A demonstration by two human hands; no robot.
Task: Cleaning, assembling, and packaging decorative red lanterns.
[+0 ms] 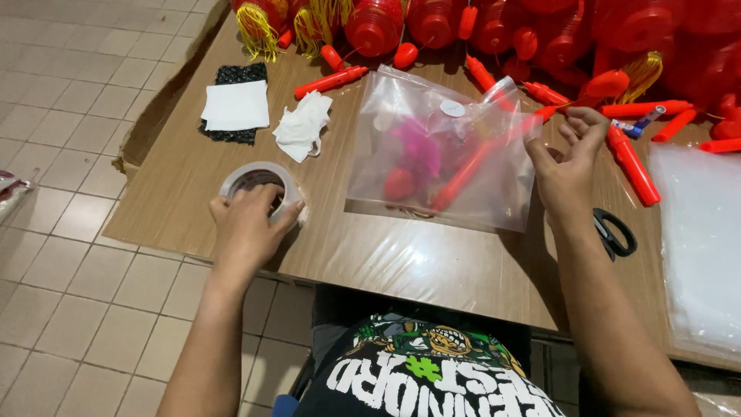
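- My left hand [248,224] lies over the roll of clear tape [258,185] at the table's near left edge, fingers curled around its rim, thumb against the side nearest the bag.
- My right hand [567,158] is lifted at the right edge of the clear zip bag [440,154], fingertips pinched together; I cannot tell whether it is tape or the bag's corner between them.
- The bag lies flat mid-table between my hands; inside are a red stick, a pink tuft and a small red piece.
- Behind it, red plastic lanterns [540,31] with yellow tassels are heaped; loose red handles [633,166] lie just beside my right hand; black scissors [615,232] sit near my right wrist.
- Risks, as I judge them: the bag is light and could slide or crumple if pulled; the roll sits close to the wooden table [401,259] edge and could tip off; a thin strip could fold and stick to itself.
- White tissues [302,125] and a white pad on black mesh [235,106] lie at far left.
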